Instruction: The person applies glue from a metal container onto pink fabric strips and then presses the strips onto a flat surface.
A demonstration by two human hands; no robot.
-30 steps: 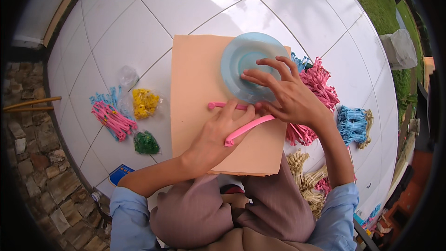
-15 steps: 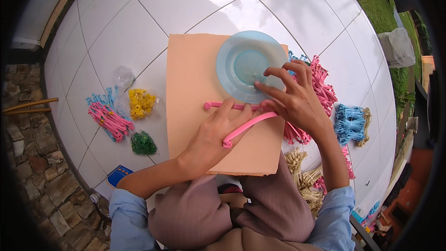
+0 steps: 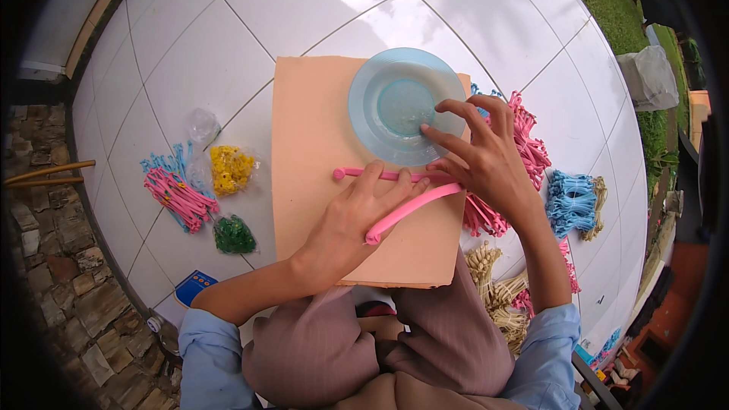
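A pink strap [image 3: 414,211], a soft tube-like strip with knobbed ends, runs between my hands over a peach board [image 3: 311,121]. My left hand [image 3: 353,209] grips it, one length passing behind its fingers and another crossing in front of them. On the far part of the board stands a translucent blue dish [image 3: 368,110], with small clear bits or liquid at its bottom, too fine to make out. My right hand [image 3: 490,159] hangs over its right rim, fingers spread and a fingertip inside the dish. Under this hand the strap's right bend is hidden.
Bundles of pink straps [image 3: 528,137], blue straps [image 3: 571,201] and cream straps [image 3: 509,288] lie to the right. At left are a pink and blue bundle [image 3: 178,197], a yellow-filled bag [image 3: 231,169], a green-filled bag [image 3: 234,234] and a blue packet [image 3: 194,287].
The dish has slid slightly left and away from me. My right hand has shifted a little to the right, and the strap's front length has moved slightly with it.
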